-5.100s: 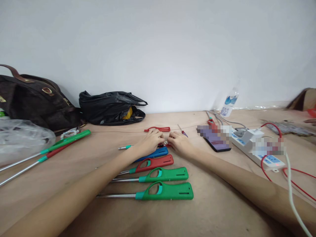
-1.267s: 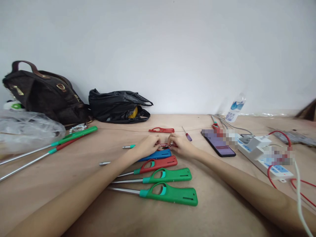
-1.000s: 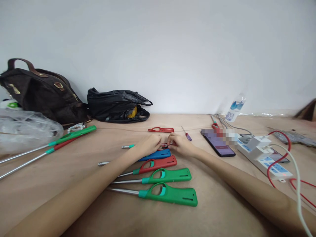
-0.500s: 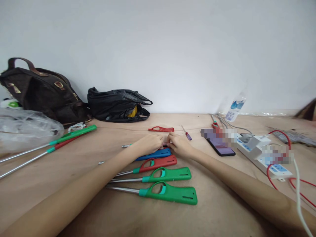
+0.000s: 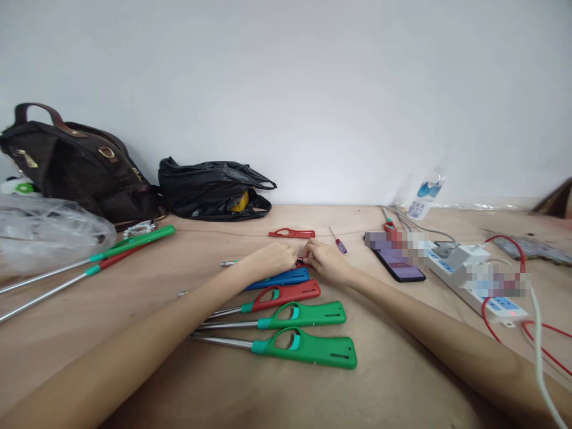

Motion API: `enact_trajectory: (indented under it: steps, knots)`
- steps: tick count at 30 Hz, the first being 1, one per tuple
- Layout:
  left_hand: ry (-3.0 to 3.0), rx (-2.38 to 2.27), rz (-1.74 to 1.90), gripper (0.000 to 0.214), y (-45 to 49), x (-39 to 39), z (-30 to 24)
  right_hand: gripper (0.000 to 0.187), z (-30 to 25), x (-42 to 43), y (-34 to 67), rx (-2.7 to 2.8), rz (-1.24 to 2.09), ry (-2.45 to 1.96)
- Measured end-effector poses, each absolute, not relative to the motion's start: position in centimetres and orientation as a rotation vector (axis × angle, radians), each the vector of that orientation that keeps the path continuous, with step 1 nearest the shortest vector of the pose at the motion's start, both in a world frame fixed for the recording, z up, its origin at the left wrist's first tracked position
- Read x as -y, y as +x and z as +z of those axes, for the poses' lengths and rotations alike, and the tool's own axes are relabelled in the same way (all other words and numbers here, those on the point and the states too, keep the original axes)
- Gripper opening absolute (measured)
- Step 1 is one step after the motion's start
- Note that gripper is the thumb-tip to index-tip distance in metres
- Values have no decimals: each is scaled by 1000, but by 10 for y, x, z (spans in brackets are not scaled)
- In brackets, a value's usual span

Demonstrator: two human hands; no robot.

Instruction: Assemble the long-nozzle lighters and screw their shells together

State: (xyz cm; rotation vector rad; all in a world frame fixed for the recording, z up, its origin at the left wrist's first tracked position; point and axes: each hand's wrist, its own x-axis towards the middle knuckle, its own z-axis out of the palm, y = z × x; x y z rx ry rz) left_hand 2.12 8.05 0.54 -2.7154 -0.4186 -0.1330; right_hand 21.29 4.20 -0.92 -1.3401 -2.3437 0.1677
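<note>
My left hand [image 5: 271, 258] and my right hand [image 5: 325, 260] meet at the middle of the table, fingers curled together over a small red lighter part [image 5: 302, 261] with a metal tip [image 5: 229, 263] sticking out to the left. Most of that part is hidden under my fingers. Just in front of my hands lie a blue long-nosed lighter [image 5: 283, 277], a red one [image 5: 286, 294] and two green ones [image 5: 304, 314] [image 5: 308, 350], all side by side. A red handle shell [image 5: 292, 233] and a small screwdriver [image 5: 338, 242] lie behind my hands.
A brown bag [image 5: 71, 164] and a black plastic bag [image 5: 213, 192] stand against the wall. Long green and red lighters [image 5: 111, 253] and clear plastic [image 5: 49, 232] lie at left. At right are a phone [image 5: 398, 262], a power strip [image 5: 473, 277] with cables, and a bottle [image 5: 424, 193].
My hands have stayed pressed together over the small red part, with only slight finger shifts. The view has drifted a little.
</note>
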Motion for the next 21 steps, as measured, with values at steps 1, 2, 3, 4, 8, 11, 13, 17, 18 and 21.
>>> enact_trajectory:
  steps: [1, 2, 3, 4, 8, 11, 13, 17, 18, 21]
  knots:
    - [-2719, 406, -138, 11, 21, -81, 5, 7, -9, -42, 213, 2340, 182, -1340]
    - [-2724, 392, -143, 12, 20, -82, 5, 7, -9, -42, 214, 2337, 193, -1337]
    - [-2730, 381, -145, 13, 20, -83, 5, 7, -10, -42, 214, 2336, 197, -1332]
    - [-2736, 374, -144, 14, 20, -85, 4, 7, -10, -42, 214, 2337, 195, -1326]
    - [-2761, 366, -156, 14, 22, -91, 2, 8, -11, -42, 214, 2345, 156, -1323]
    - [-2766, 359, -165, 18, 23, -92, 0, 9, -12, -43, 214, 2342, 159, -1316]
    - [-2763, 354, -149, 19, 23, -92, 1, 9, -12, -43, 214, 2330, 161, -1306]
    - [-2766, 337, -107, 20, 20, -89, 5, 8, -11, -42, 215, 2316, 156, -1292]
    - [-2769, 333, -100, 20, 20, -88, 6, 8, -11, -41, 216, 2321, 154, -1282]
    - [-2777, 340, -97, 19, 21, -86, 8, 6, -9, -39, 216, 2334, 164, -1273]
